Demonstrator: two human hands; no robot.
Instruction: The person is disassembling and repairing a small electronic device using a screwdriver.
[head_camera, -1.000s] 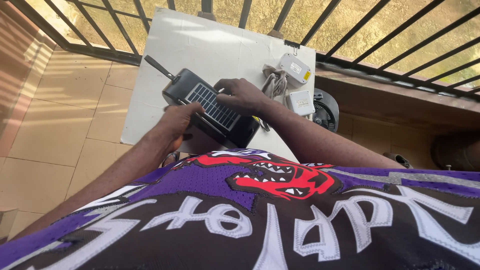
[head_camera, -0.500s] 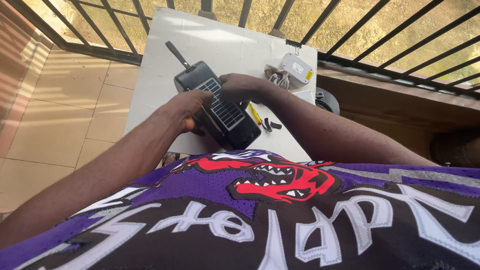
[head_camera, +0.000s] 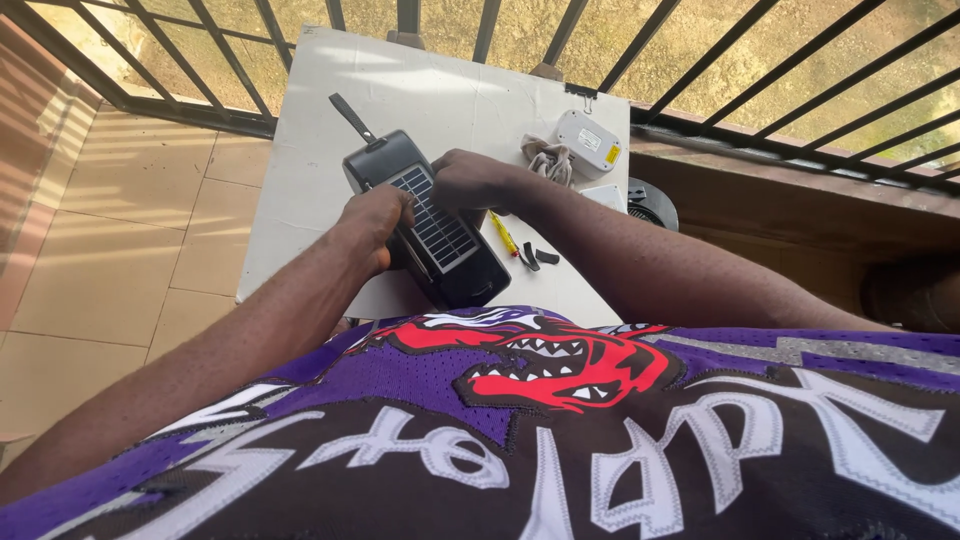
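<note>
The black solar-panel device (head_camera: 425, 220) lies on the white table (head_camera: 300, 190), tilted with its strap toward eleven o'clock. It is gripped at nine o'clock by the left hand (head_camera: 375, 222), fingers curled against its edge, and at two o'clock by the right hand (head_camera: 470, 180), fingers closed over its side. The casing is best steadied evenly, with the yellow tool (head_camera: 504, 235) at four o'clock left within reach.

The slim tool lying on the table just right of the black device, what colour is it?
Yellow, with a dark tip; the slim tool shows in the head view.
</note>
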